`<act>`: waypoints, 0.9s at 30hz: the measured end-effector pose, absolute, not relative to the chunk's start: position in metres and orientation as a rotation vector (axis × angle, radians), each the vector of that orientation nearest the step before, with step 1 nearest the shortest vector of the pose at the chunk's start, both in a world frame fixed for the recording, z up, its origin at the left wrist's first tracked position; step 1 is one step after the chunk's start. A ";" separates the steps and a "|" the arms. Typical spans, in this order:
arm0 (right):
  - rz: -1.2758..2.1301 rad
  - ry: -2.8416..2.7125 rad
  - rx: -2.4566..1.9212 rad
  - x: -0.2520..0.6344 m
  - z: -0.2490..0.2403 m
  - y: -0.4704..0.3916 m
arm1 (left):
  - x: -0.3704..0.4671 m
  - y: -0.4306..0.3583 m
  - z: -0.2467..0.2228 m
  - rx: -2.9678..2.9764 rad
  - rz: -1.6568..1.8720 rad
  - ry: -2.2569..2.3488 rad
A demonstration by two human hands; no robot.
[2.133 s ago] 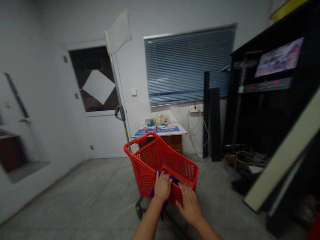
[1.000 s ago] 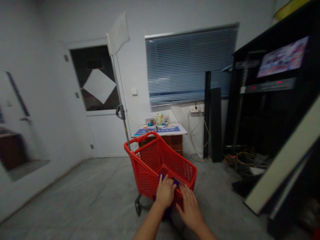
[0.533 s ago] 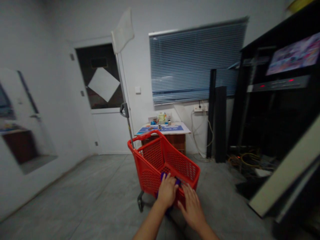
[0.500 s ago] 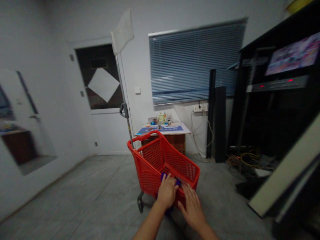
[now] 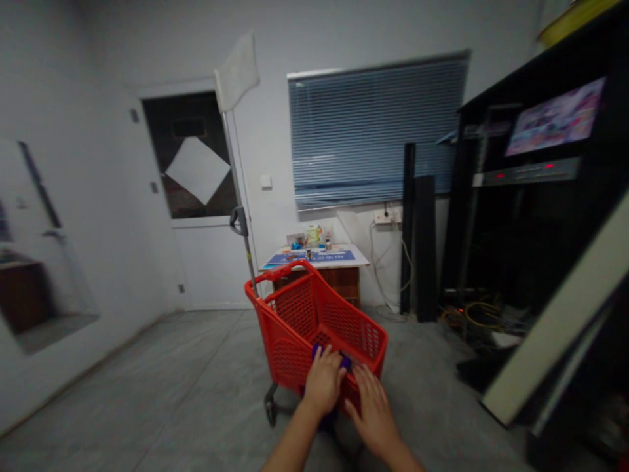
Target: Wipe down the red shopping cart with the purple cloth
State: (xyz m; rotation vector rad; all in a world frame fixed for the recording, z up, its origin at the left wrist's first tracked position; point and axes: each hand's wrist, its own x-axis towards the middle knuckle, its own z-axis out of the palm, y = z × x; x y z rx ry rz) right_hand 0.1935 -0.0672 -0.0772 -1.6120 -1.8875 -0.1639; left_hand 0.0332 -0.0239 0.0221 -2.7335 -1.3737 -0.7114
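A red plastic shopping cart (image 5: 287,357) with latticed walls stands before me on the floor. My left hand (image 5: 323,383) lies over its near rim, fingers bent over a purple item (image 5: 346,362) whose kind I cannot make out; more purple shows below the hand. Beside it, my right hand (image 5: 372,400) reaches to the same rim with fingers stretched out and thumb apart. Its fingertips appear to touch the rim, and nothing is seen in the palm. From the cart's far left corner rises a long pole (image 5: 239,177) with a grey handle and a flat white head.
Behind the cart stands a small table (image 5: 351,257) with a blue-and-white sheet and small items. A white door (image 5: 206,275) is at the back left. On the right are a dark rack (image 5: 452,242), a leaning pale board (image 5: 545,334) and loose yellow cables (image 5: 479,314).
The view has shifted slightly, so the room and cart sit a little further left and lower. Both hands keep their places at the cart's near rim.
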 end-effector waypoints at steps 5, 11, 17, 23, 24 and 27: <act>-0.148 -1.938 -1.636 0.196 -0.069 -0.070 | 0.025 -0.012 0.029 -2.668 -0.718 -1.490; -0.166 -1.899 -1.644 0.191 -0.071 -0.069 | 0.035 -0.020 0.020 -2.662 -0.773 -1.493; -0.159 -1.922 -1.642 0.195 -0.072 -0.070 | 0.027 -0.020 0.026 -2.742 -0.718 -1.365; -0.229 -1.900 -1.607 0.192 -0.076 -0.066 | 0.025 -0.015 0.028 -2.641 -0.723 -1.473; -0.241 -1.889 -1.598 0.191 -0.078 -0.065 | 0.027 -0.017 0.024 -2.654 -0.732 -1.432; -0.256 -1.897 -1.575 0.191 -0.081 -0.065 | 0.033 -0.022 0.016 -2.717 -0.736 -1.299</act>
